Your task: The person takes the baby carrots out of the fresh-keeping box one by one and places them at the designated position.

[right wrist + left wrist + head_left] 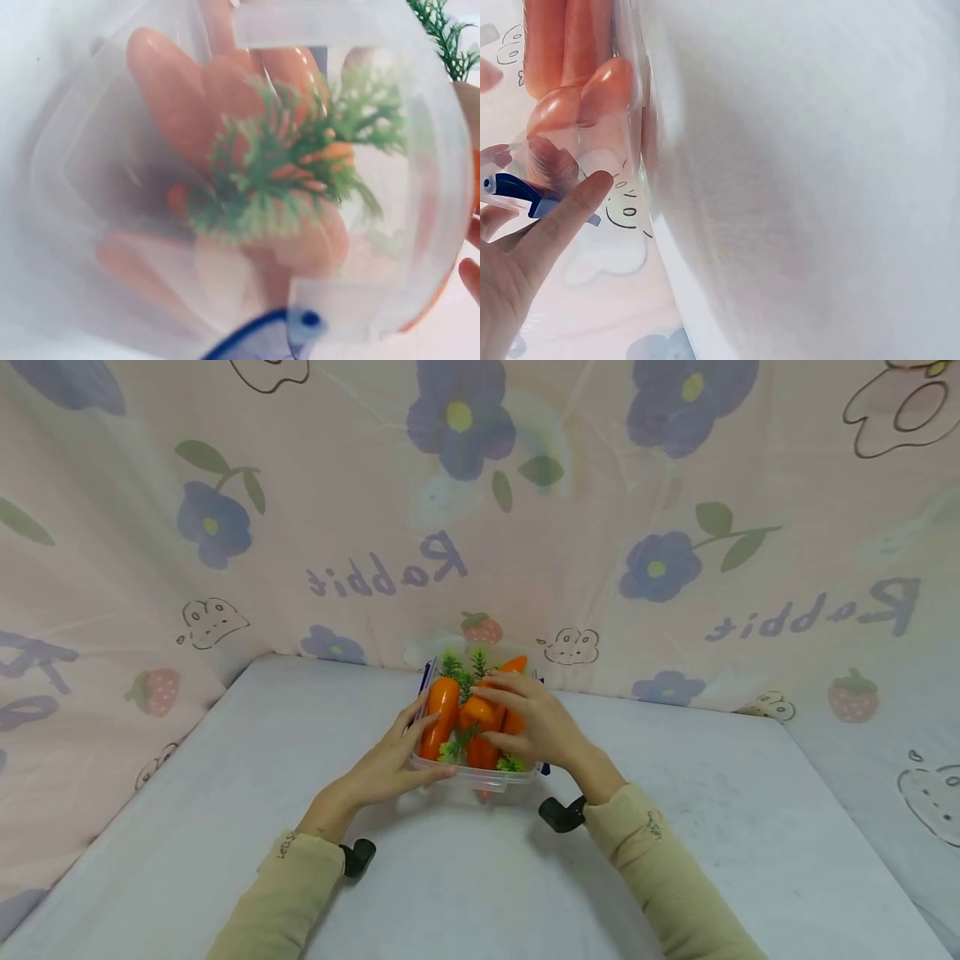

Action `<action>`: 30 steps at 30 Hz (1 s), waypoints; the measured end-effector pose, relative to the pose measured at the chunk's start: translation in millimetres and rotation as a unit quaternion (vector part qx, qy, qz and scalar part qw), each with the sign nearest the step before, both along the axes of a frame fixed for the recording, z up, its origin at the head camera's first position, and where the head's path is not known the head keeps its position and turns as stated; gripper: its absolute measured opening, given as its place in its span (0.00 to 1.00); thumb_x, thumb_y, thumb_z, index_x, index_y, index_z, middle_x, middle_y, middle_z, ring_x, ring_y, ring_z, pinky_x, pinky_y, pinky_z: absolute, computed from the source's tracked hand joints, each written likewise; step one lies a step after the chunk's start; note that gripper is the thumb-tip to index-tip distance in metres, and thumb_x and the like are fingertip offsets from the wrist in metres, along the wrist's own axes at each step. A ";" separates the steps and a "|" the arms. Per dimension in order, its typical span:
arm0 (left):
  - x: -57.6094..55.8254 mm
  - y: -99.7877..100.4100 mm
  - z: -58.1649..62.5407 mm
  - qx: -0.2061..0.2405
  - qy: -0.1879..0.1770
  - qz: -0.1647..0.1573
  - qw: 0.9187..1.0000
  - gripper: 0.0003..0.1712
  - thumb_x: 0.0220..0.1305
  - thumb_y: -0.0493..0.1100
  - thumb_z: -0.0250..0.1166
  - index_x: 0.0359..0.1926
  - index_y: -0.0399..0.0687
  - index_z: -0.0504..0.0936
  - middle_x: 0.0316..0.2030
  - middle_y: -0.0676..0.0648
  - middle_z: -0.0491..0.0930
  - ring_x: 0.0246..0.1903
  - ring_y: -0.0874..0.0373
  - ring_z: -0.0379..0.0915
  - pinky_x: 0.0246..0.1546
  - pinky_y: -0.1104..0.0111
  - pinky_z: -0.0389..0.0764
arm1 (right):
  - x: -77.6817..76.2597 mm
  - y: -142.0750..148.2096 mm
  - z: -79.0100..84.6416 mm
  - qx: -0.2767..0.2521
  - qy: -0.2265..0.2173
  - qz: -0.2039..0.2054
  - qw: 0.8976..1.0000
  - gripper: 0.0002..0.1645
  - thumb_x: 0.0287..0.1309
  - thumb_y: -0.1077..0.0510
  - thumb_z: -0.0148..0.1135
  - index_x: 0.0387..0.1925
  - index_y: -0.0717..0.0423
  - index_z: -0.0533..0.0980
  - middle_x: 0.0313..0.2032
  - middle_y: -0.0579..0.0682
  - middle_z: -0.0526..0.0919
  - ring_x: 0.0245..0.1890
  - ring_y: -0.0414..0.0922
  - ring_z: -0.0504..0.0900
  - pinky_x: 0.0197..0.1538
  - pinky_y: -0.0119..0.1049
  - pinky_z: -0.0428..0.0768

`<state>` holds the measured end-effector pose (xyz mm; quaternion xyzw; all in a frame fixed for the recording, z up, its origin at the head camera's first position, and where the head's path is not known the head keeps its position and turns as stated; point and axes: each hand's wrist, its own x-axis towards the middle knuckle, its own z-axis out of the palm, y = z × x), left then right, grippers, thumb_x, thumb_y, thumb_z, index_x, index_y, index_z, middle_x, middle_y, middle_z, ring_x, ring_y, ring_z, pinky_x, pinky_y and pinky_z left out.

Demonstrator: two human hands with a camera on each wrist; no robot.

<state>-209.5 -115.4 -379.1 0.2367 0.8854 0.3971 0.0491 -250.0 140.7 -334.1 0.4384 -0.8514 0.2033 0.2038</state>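
Note:
A clear plastic box (480, 779) with blue side latches holds several shiny orange toy carrots (441, 717) with green leafy tops (452, 665). At the box's left side my left hand (386, 766) rests with fingers along the wall and thumb stretched along the front rim. In the left wrist view a blue latch (514, 189) shows beside that thumb. My right hand (543, 718) reaches in from the right, its fingers and thumb curved about the upper end of a middle carrot (481, 745). Through the box wall, the right wrist view shows green leaves (277, 172) and blurred carrots.
The box stands on a white table (675, 827) near its back edge. Behind it hangs a pale printed cloth (555, 552) with flowers and strawberries. Black wrist mounts (561, 815) stick out below both wrists.

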 end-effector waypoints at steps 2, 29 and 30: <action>0.0 -0.3 0.0 -0.001 0.003 0.000 1.000 0.52 0.58 0.65 0.64 0.74 0.45 0.53 0.76 0.50 0.31 0.73 0.38 0.43 0.64 0.38 0.58 | 0.7 2.2 1.3 -0.004 0.004 -0.004 1.000 0.33 0.47 0.52 0.75 0.57 0.52 0.77 0.56 0.56 0.77 0.57 0.53 0.74 0.60 0.50 0.74; -0.8 1.5 -1.0 0.001 0.021 -0.002 1.000 0.51 0.58 0.62 0.66 0.73 0.42 0.55 0.76 0.47 0.33 0.73 0.37 0.42 0.64 0.39 0.58 | 6.4 35.8 -10.5 -0.052 0.008 -0.109 0.993 0.32 0.55 0.54 0.69 0.62 0.51 0.73 0.49 0.54 0.78 0.37 0.49 0.82 0.41 0.42 0.84; -0.8 1.5 -1.0 0.001 0.021 -0.002 1.000 0.51 0.58 0.62 0.66 0.73 0.42 0.55 0.76 0.47 0.33 0.73 0.37 0.42 0.64 0.39 0.58 | 6.5 37.2 -10.8 -0.054 0.007 -0.112 0.992 0.33 0.55 0.54 0.68 0.63 0.50 0.71 0.50 0.54 0.78 0.38 0.50 0.82 0.42 0.43 0.84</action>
